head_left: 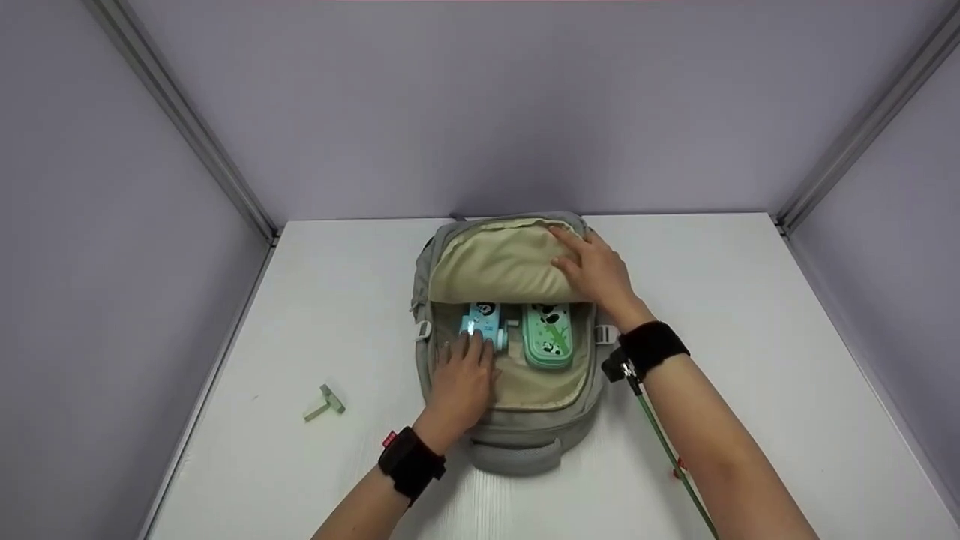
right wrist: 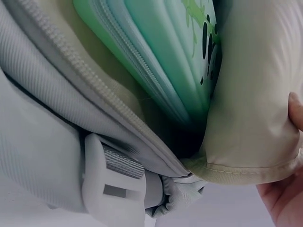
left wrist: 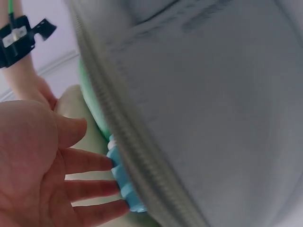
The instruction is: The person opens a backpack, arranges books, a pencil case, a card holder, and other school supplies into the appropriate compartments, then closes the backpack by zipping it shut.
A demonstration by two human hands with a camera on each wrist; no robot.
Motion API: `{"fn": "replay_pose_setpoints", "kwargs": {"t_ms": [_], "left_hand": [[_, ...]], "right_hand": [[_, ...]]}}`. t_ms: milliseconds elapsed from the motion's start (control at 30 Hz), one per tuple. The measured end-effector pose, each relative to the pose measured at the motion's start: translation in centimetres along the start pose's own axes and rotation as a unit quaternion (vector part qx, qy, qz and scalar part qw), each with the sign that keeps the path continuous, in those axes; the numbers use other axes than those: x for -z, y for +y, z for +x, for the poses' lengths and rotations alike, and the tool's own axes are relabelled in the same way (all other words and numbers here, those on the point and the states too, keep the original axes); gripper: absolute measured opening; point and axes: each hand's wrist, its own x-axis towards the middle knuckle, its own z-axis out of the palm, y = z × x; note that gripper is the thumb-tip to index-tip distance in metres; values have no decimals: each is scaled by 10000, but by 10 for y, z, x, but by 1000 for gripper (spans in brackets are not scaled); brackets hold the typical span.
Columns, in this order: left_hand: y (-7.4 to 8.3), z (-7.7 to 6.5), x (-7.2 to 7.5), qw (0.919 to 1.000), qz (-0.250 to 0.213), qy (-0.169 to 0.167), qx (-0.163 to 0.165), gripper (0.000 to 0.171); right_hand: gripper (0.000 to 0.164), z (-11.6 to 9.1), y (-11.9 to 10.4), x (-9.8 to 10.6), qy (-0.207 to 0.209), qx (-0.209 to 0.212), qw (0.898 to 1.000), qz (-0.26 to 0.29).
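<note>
A grey backpack (head_left: 517, 420) lies on its back with its main compartment unzipped and the beige-lined flap (head_left: 495, 262) folded up. My right hand (head_left: 600, 274) grips the flap's right edge, thumb and a finger on the lining and the other fingers behind it. Inside, on the right, lies a green pencil case (head_left: 547, 337) with panda pictures and a zipper. Left of it is a light-blue panda-printed object (head_left: 484, 319) with a small pale knob at its side. My left hand (head_left: 461, 386) reaches in, its straight fingertips touching the blue object's near end.
A small pale-green T-shaped piece (head_left: 326, 403) lies on the white table (head_left: 360, 300) left of the backpack. Something small and red (head_left: 679, 469) shows beside my right forearm. A green cable (head_left: 667, 450) runs from the right wrist camera. Grey walls enclose the table.
</note>
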Motion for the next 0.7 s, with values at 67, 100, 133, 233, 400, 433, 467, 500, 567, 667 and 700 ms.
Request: {"fn": "replay_pose_setpoints", "kwargs": {"t_ms": [67,100,133,233,400,433,467,500,567,667,700], "left_hand": [[0,1,0,9998,-89,-162,-24,48],[0,2,0,9997,-121,-230,-44,48],[0,3,0,9994,-158,-294,-58,49],[2,8,0,9985,-247,-487,-73,51],[5,17,1,9979,-137,-625,-57,55],[5,18,1,9981,-113,-598,-47,55],[5,20,1,9983,-96,-577,-37,55],[5,22,1,9984,-85,-557,-26,55],[5,25,-1,9986,-84,-516,-10,56],[5,30,-3,9987,-97,-501,19,58],[5,32,-3,9986,-93,-517,32,59]], "right_hand": [[57,0,0,0,-57,-48,10000,67],[57,0,0,1,-65,-69,9999,86],[57,1,0,1,-67,-83,9999,111],[57,1,1,3,-44,-100,9998,150],[58,2,2,4,-83,-136,9996,224],[58,2,2,4,-92,-146,9996,244],[58,1,2,4,-93,-149,9995,262],[58,1,1,5,-90,-151,9995,281],[58,1,1,5,-79,-143,9994,299],[58,0,1,4,-23,-111,9995,307],[58,0,1,4,-1,-101,9995,306]]}}
